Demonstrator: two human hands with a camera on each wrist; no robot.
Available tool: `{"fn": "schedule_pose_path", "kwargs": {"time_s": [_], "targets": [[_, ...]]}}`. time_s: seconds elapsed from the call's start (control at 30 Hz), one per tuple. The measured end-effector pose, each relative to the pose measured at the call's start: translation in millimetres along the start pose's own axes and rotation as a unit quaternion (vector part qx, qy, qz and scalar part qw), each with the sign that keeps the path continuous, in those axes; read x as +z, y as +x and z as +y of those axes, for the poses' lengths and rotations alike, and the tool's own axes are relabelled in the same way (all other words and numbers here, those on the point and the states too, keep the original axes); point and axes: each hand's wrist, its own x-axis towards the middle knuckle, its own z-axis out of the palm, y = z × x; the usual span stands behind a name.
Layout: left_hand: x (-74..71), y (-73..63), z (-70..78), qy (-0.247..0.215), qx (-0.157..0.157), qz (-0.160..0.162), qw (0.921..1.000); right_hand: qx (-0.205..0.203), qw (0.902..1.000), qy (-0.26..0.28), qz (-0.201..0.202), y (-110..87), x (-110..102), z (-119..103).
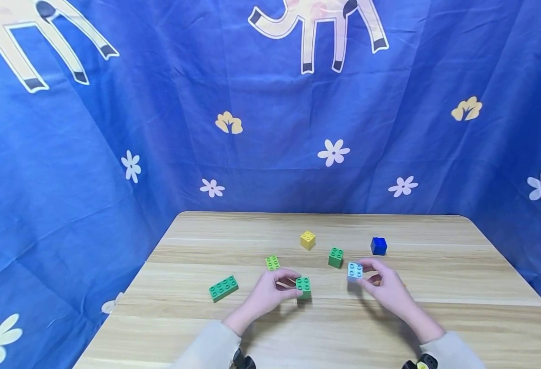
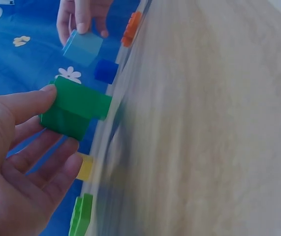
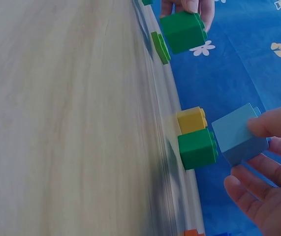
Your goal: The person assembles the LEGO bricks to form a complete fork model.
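My left hand (image 1: 272,293) pinches a green building block (image 1: 303,288) between thumb and fingers, studs up, held above the wooden table. To its right, my right hand (image 1: 385,287) grips a light blue block (image 1: 355,270) the same way, its shadow falling on the tabletop below. The left wrist view shows the green block (image 2: 71,108) at the thumb and fingertips. In the right wrist view the light blue block (image 3: 239,133) sits between thumb and fingers. Another green block (image 1: 336,257) stands on the table between the two hands, slightly farther back.
On the wooden table (image 1: 325,333) stand a yellow block (image 1: 308,240) and a dark blue block (image 1: 378,246) toward the back. A lime green block (image 1: 272,263) and a long green block (image 1: 224,288) lie left. An orange piece (image 2: 131,29) is mostly hidden behind my right hand in the head view.
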Motion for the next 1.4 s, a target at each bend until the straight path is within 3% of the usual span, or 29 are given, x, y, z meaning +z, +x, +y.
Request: {"fn": "schedule_pose_path", "kwargs": {"time_s": [0.33,0.57,0.8,0.9,1.0,1.23,1.4], "targets": [[10.6,2.7,-0.4,0.003,-0.017,-0.014,0.9997,0.004,1.0,0.005,-0.006,1.6,8,-4],[15.4,1.2,18.9,-0.003,-0.036,-0.018,0.9992,-0.005,0.9997,0.018,-0.014,4.4,17,-8],[19.6,7.9,0.7,0.002,-0.042,-0.025,0.9988,-0.005,0.9998,0.016,-0.015,5.2,25,-17],[21.4,8.2,-0.6,0.005,-0.043,-0.026,0.9987,-0.003,0.9995,0.022,-0.022,4.7,29,-16],[22.1,7.0,3.9,0.006,-0.046,-0.025,0.9986,-0.003,0.9992,0.028,-0.028,4.3,33,-18],[18.9,1.7,32.6,0.007,-0.046,-0.027,0.9986,-0.013,0.9986,0.036,-0.036,6.7,41,-24],[19.8,4.7,22.8,0.005,-0.047,-0.028,0.9985,-0.024,0.9972,0.047,-0.053,7.8,45,-27]]}}
